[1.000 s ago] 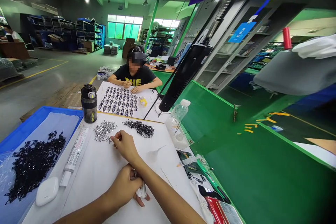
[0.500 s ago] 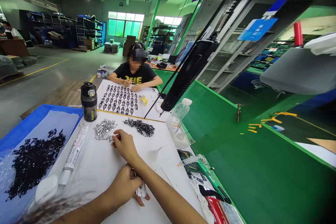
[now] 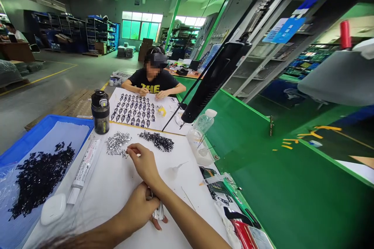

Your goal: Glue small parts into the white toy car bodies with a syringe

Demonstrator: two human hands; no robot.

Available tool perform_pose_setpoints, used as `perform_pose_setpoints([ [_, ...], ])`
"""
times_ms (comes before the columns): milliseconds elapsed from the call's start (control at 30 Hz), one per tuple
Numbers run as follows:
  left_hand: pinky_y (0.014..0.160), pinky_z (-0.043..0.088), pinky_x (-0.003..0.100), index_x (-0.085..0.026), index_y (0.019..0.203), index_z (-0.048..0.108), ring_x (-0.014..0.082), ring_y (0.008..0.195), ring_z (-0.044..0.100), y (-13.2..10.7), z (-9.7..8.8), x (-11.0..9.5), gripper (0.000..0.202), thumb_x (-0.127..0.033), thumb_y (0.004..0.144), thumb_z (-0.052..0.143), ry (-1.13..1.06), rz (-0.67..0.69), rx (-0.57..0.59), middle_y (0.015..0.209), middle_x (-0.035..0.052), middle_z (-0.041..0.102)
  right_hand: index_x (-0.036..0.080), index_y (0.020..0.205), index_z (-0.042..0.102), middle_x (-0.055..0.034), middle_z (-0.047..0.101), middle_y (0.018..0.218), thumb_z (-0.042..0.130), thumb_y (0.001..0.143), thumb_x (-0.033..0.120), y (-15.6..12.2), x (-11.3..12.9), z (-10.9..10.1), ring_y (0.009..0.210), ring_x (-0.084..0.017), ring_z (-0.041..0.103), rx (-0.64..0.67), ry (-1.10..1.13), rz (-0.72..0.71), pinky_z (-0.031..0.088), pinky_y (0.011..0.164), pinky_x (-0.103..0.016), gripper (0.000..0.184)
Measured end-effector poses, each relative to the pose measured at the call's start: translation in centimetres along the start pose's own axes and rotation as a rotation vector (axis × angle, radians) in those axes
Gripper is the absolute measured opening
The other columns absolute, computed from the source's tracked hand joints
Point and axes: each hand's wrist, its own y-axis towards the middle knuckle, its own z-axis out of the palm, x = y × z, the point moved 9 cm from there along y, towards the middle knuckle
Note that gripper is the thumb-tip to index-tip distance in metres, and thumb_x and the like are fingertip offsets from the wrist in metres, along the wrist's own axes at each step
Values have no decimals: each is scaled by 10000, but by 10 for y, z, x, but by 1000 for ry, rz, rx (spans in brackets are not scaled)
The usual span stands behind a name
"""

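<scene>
My left hand is closed around several shiny silver metal pieces, whose ends stick out below the thumb. It sits beneath my right forearm, with some fingers hidden. My right hand reaches over it, thumb and fingertips pinched together at the near right edge of a pile of small silver metal parts. What the pinch holds is too small to tell. Right of that pile lies a heap of small black parts.
On the left stands a blue tray of black parts, near a white tube, a white case and a dark bottle. A black tool hangs overhead. Opposite, a co-worker sits behind rows of dark leaf-shaped pieces.
The view has shifted slightly. My right hand stays at the silver pile's edge with its fingertips drawn closer together, and my left hand keeps its hold. The co-worker's hands have moved apart a little.
</scene>
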Motion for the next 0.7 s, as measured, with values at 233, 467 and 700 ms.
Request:
perform_pose_setpoints([
  [233, 619, 566, 320, -169, 1160, 586, 156, 716, 632, -11, -10, -34, 509, -550, 824, 609, -97, 183, -118, 1031, 84, 641, 206, 968, 690, -83, 766, 900, 609, 867, 505, -63, -6, -67, 824, -229, 735, -225, 135, -2, 600, 689, -324, 325],
  [467, 576, 474, 267, -152, 747, 644, 139, 664, 560, -9, -8, -28, 486, -637, 775, 666, -78, 166, -103, 793, 38, 597, 186, 934, 700, -90, 753, 834, 684, 813, 550, -92, -52, -72, 611, -198, 681, -272, 260, 114, 523, 398, -256, 384],
  [700, 600, 449, 247, -163, 757, 676, 119, 631, 491, -13, -15, -33, 397, -558, 778, 708, -36, 189, -175, 758, 28, 606, 233, 1007, 707, -22, 736, 851, 615, 928, 353, -100, -41, -71, 657, -142, 680, -204, 118, -94, 579, 611, -245, 170],
])
